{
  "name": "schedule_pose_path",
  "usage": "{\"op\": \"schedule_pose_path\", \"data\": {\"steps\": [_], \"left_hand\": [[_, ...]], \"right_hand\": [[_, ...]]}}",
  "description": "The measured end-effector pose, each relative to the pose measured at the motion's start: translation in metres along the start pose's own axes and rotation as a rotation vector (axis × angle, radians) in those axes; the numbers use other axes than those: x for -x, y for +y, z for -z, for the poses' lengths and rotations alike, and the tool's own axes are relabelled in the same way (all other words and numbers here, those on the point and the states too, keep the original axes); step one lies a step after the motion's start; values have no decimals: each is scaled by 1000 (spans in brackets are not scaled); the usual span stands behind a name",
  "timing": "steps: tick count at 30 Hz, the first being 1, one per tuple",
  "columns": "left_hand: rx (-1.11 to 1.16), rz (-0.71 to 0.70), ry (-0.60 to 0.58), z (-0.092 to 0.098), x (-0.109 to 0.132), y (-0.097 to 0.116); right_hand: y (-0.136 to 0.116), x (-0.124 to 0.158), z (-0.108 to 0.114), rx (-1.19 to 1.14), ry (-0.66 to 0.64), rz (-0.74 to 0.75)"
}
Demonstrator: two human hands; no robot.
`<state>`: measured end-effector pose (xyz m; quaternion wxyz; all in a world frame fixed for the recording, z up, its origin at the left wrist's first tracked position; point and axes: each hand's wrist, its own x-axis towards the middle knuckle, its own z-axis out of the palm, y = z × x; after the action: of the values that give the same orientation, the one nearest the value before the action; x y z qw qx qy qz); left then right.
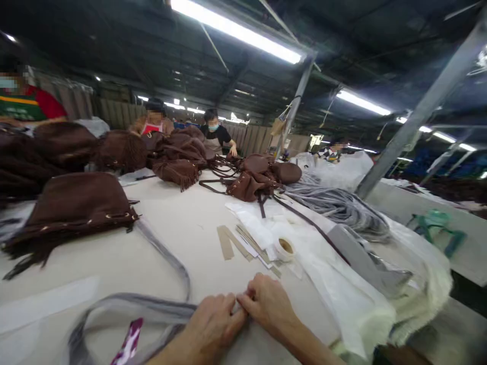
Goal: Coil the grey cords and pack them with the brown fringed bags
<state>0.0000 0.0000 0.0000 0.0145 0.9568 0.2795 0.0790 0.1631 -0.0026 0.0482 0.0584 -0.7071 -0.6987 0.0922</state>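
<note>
A long grey strap, which looks wrapped in clear plastic, loops over the near table and runs in under my left hand. That hand is closed on it, knuckles up. My right hand is also closed, its thumb and fingers pinched against the left fingertips; what lies between them is hidden. Inside the strap's loop lies a shiny purple-and-white strip. At the left, a dark brown fringed bag rests on the table, with the strap's other stretch reaching towards it.
Beyond my hands lie a tape roll and tan card strips. White plastic sheeting and bundled grey straps cover the right side. Brown bags are heaped further back. A slanting metal post stands right. Several co-workers are across the table.
</note>
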Motion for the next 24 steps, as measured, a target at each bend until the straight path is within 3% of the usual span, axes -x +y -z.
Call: {"op": "schedule_pose_path", "data": {"steps": [4, 8, 11, 14, 17, 20, 24], "left_hand": [[13, -24, -50, 6, -3, -7], [108, 27, -50, 10, -1, -12], [170, -40, -64, 15, 0, -14], [294, -37, -33, 20, 0, -16], [478, 93, 35, 22, 2, -21], [606, 149, 65, 23, 1, -26], [660, 157, 58, 23, -8, -33]], "right_hand": [[6, -3, -11, -57, 52, 25], [21, 1, -13, -276, 61, 269], [27, -1, -3, -368, -29, 446], [28, -12, 10, -283, -150, 639], [29, -23, 17, -54, -209, 896], [31, -27, 16, 126, -171, 1055], [38, -25, 11, 150, -89, 1149]]}}
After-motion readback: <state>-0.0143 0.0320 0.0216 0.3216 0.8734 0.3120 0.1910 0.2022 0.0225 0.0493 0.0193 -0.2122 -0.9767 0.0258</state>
